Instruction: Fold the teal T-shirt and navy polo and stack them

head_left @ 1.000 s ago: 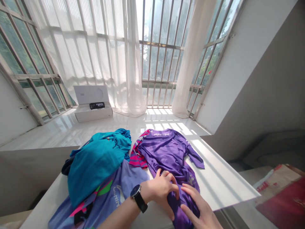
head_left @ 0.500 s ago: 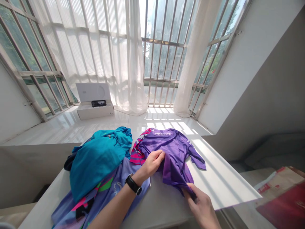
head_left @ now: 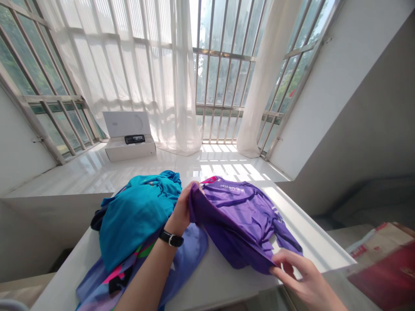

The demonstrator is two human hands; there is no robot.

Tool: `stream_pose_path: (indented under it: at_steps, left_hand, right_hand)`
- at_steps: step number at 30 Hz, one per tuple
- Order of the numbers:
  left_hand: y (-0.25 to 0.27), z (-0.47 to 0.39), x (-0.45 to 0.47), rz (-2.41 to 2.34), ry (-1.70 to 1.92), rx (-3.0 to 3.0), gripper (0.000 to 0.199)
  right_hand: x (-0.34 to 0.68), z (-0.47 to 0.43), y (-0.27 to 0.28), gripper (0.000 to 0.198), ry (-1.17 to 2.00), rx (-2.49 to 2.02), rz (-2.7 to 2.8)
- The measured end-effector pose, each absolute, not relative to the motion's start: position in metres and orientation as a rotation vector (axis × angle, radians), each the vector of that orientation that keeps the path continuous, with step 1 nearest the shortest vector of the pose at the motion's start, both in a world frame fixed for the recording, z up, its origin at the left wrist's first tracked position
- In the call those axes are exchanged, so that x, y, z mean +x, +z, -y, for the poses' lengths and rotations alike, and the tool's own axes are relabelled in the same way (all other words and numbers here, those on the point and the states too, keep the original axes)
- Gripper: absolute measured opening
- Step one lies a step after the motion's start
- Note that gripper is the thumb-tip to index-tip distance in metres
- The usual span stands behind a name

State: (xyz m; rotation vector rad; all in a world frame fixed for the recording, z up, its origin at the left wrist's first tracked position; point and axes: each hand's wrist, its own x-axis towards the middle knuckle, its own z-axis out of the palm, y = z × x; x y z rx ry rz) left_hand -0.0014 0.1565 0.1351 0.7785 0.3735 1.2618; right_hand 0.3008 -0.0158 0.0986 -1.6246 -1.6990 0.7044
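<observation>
A purple long-sleeved shirt [head_left: 240, 216] with white print near its collar and a pink patch at the far left shoulder lies on a white table [head_left: 317, 242]. My left hand [head_left: 183, 209], with a black watch on the wrist, is closed on the shirt's near left part and holds it raised. The right hem corner is pinched between thumb and finger of my right hand [head_left: 298, 274]. Between the hands the hem stretches slantwise. Left of the shirt is a heap of clothes, a teal garment [head_left: 136, 216] on top of a lavender patterned one [head_left: 191, 250].
An open white box [head_left: 129, 149] holding a black item stands on the window ledge [head_left: 181, 164]. Sheer curtains [head_left: 129, 65] and barred windows rise behind. A red and beige bag [head_left: 385, 263] sits beyond the table's right edge.
My left hand has moved left and up with its part of the shirt, my right hand to the right. The hem is now spread wider, and the shirt has shifted right.
</observation>
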Motion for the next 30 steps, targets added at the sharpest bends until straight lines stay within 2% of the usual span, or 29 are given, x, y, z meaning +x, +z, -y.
stream_pose_path:
  at_steps: [3,5,7,11,15,19,22,25,28,30]
  left_hand:
    - [0.134,-0.156,-0.009,-0.141,1.059,0.915,0.042]
    - [0.131,-0.155,-0.007,-0.114,0.869,1.081,0.054]
    - [0.126,-0.154,0.000,-0.216,0.678,1.264,0.054]
    - [0.105,-0.153,0.015,-0.535,0.444,1.710,0.037]
    - [0.078,-0.155,0.023,-0.806,0.474,2.278,0.024]
    - [0.060,-0.157,0.025,-0.995,0.480,2.570,0.039]
    - [0.053,-0.161,0.024,-1.264,0.495,2.656,0.051]
    - [0.057,-0.166,0.022,-1.396,0.537,2.649,0.049]
    - [0.066,-0.168,0.023,-1.365,0.547,2.557,0.030]
    - [0.072,-0.165,0.024,-1.271,0.503,2.491,0.024]
  right_hand:
    - [0.299,0.034,0.096,0.031,1.049,-1.614,1.782]
    - [0.300,0.034,0.090,0.036,1.126,-1.660,1.770]
    - [0.305,0.023,0.081,0.041,0.987,-1.740,1.771]
    - [0.327,-0.016,0.055,0.046,0.500,-1.875,1.789]
    - [0.338,-0.061,0.039,0.059,0.385,-1.994,1.879]
    - [0.324,-0.117,0.044,0.067,0.342,-2.126,1.990]
    - [0.309,-0.146,0.052,0.072,0.139,-2.207,1.916]
    - [0.297,-0.143,0.056,0.065,-0.064,-2.093,1.821]
    - [0.288,-0.122,0.051,0.052,-0.012,-1.951,1.880]
    - [0.284,-0.115,0.045,0.048,0.038,-1.928,1.958]
